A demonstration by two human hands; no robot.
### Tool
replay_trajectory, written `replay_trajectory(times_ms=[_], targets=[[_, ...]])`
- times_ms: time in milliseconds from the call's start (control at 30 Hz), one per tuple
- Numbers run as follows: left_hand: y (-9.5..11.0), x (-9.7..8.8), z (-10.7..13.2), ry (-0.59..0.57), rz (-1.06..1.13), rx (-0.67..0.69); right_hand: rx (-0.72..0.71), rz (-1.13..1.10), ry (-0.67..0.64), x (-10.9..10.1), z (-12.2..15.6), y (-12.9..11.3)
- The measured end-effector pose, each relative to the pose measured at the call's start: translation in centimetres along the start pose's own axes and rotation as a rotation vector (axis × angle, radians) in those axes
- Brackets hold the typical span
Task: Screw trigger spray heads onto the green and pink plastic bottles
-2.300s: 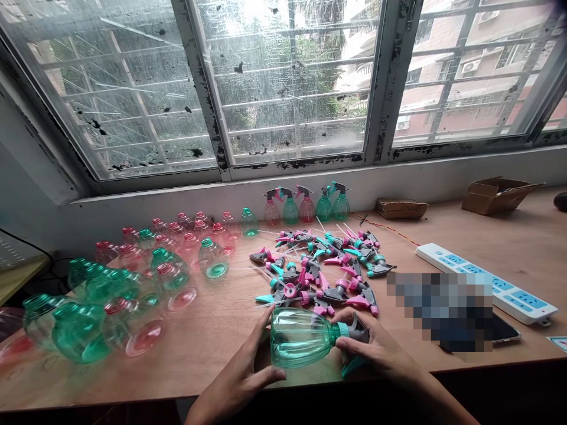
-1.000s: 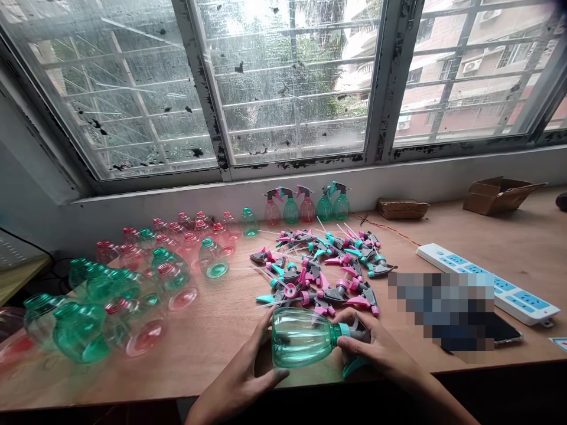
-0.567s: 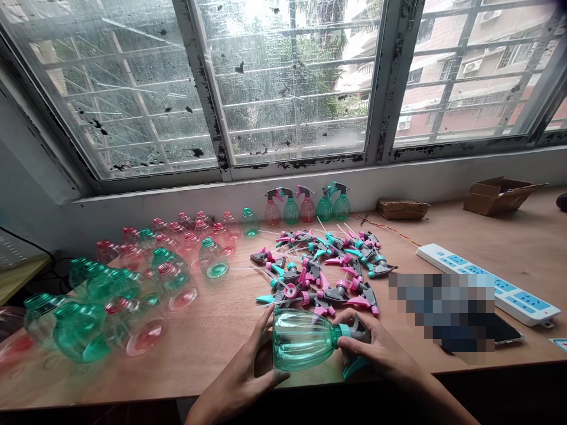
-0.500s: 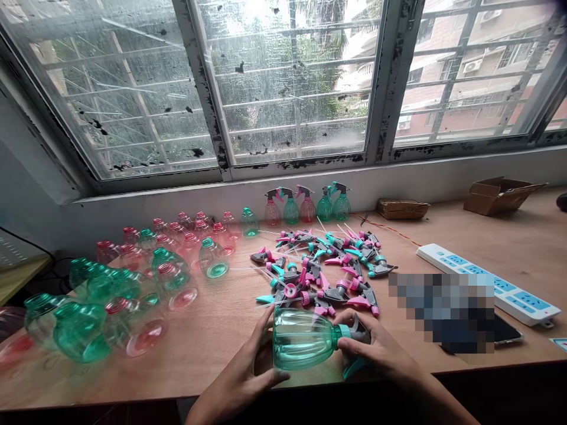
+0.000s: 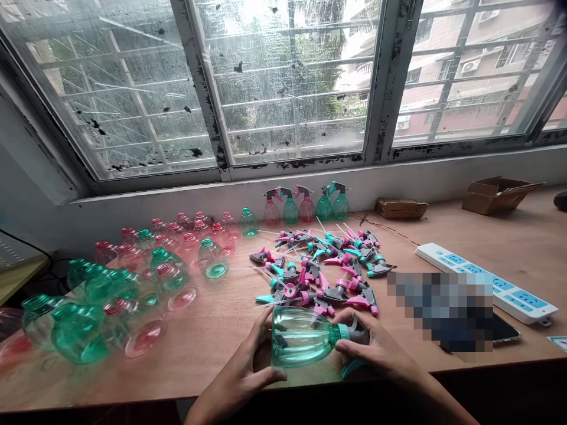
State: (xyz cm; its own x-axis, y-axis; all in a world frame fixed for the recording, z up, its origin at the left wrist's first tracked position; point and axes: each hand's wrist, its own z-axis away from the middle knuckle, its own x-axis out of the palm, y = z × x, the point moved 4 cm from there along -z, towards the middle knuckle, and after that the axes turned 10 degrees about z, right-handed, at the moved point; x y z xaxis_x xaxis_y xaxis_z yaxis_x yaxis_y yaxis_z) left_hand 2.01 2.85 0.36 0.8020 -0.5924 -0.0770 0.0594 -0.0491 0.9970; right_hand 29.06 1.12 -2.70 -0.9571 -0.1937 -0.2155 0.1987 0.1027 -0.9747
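Your left hand (image 5: pixel 245 372) cups the bottle (image 5: pixel 301 337), held sideways at the near edge of the desk (image 5: pixel 212 336); your right hand (image 5: pixel 376 352) pinches its sprayer (image 5: pixel 358 332), fingers closed. Loosen either hold and it may roll off.

Near edge of counter (image 5: pixel 212 336): bottle (image 5: pixel 301 337) on its side, left hand (image 5: pixel 241 378) at base, right hand (image 5: pixel 376 351) at neck. Trigger-head pile (image 5: pixel 323 268) just behind. Empty bottles (image 5: pixel 133 277) left of pile. Assembled sprayers (image 5: pixel 305 206) in row along back wall. Power strip (image 5: pixel 487 283) right; cardboard box (image 5: pixel 496 195) behind it.
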Motion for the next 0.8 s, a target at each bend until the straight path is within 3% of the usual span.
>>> replay_trajectory(times_ms=[800], targets=[[-0.59, -0.44, 0.19, 0.022, -0.141, 0.007, 0.027, -0.06, -0.006, 0.08, -0.13, -0.2]])
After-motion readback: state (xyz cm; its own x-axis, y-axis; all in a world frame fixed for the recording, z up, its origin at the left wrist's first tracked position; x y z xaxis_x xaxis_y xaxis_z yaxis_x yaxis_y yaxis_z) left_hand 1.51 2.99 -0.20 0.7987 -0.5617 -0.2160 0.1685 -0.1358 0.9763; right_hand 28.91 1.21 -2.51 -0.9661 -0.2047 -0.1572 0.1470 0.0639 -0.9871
